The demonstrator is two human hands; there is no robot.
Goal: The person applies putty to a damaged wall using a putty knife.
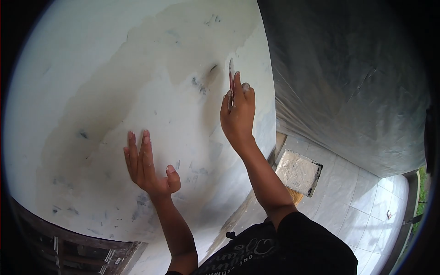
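A white wall (pixel 178 119) with beige-grey damp-looking patches and dark scuffs fills most of the view. My right hand (pixel 239 107) is wrapped round a putty knife (pixel 231 75), seen nearly edge-on with its blade pointing up along the wall and white paste on it. White smears also mark those fingers. Lower and to the left, my left hand (pixel 151 167) lies against the wall with its fingers stretched upward and the thumb apart, holding nothing. Pale residue shows on its fingertips.
A square tray (pixel 317 179) of white paste sits low at the right, over a piece of wood (pixel 294 196). Grey plastic sheeting (pixel 343 87) hangs on the right above a tiled floor (pixel 348 201). A dark wooden frame (pixel 68 250) borders the wall at lower left.
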